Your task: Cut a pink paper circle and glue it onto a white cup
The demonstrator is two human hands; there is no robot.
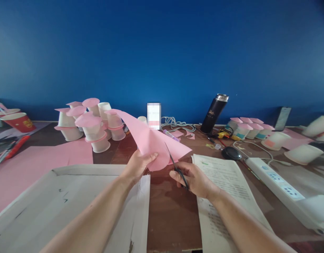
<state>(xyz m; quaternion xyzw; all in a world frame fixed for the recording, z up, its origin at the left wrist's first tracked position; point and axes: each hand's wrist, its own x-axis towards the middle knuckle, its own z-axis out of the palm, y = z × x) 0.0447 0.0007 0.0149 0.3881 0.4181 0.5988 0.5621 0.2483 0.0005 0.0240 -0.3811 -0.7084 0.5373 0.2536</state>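
A sheet of pink paper point(147, 140) is pinched in my left hand point(139, 163), thumb on top, fingers mostly hidden beneath. Its lower edge is cut in a curve, and a pointed flap spreads to the right. My right hand point(192, 177) is closed around the dark handles of the scissors point(180, 172). The scissors' blades point up and left, with the pink paper at them. Behind the paper lie small pink scraps point(190, 135) and a glue stick with a purple label point(170, 135).
Stacked paper cups with pink tops point(96, 126) stand at left, near a large pink sheet point(46, 160). A white shallow box point(98, 211) lies in front. At right are a printed booklet point(222, 175), a power strip point(276, 186), a black flask point(214, 113) and a computer mouse point(231, 153).
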